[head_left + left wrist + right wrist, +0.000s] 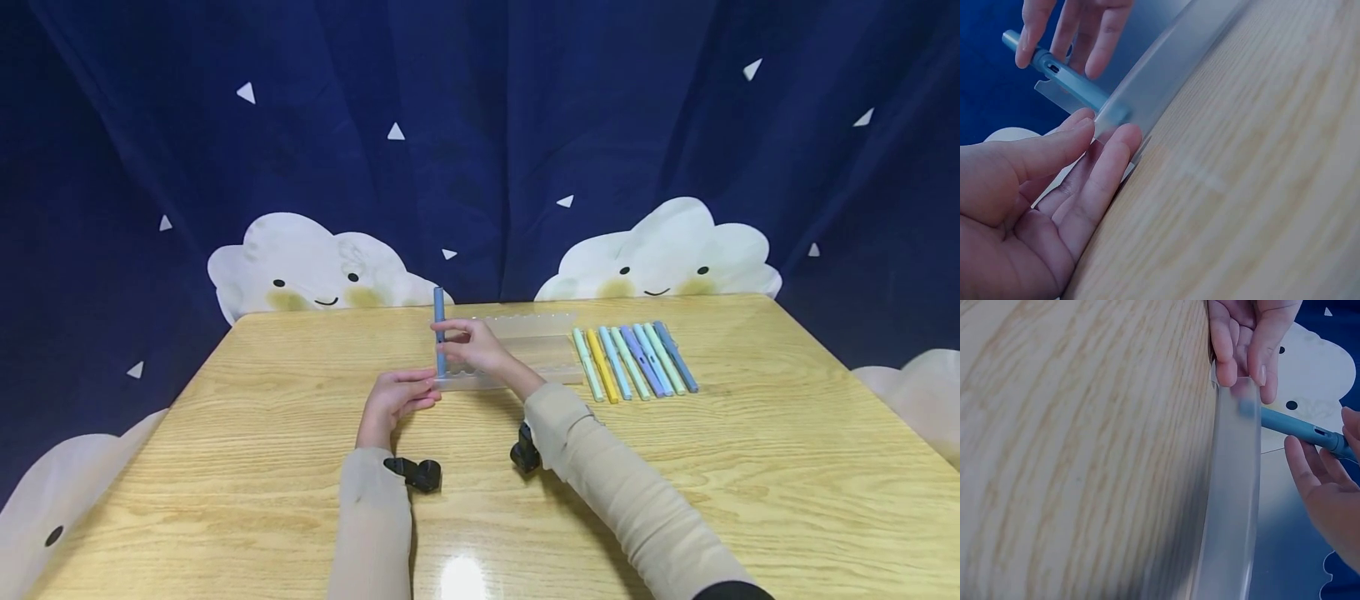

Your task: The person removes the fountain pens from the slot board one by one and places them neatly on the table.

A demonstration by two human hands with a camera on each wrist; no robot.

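In the head view a blue pen (439, 307) stands almost upright at the left end of a clear plastic pen tray (540, 377) with scalloped edges. My right hand (480, 346) pinches this pen between thumb and fingers. Its lower end is behind the tray's frosted front wall (1232, 487), as the right wrist view shows. With thumb and fingertips, my left hand (397, 398) grips the tray's front left corner. The left wrist view shows the pen (1079, 87) slanting down to the wall close beside the left fingertips (1125, 134).
To the right of the tray several pens lie side by side on the wooden table (750, 467), among them a yellow pen (602, 367) and a purple pen (641, 360). Behind the table hangs a dark blue curtain (465, 167) with white clouds.
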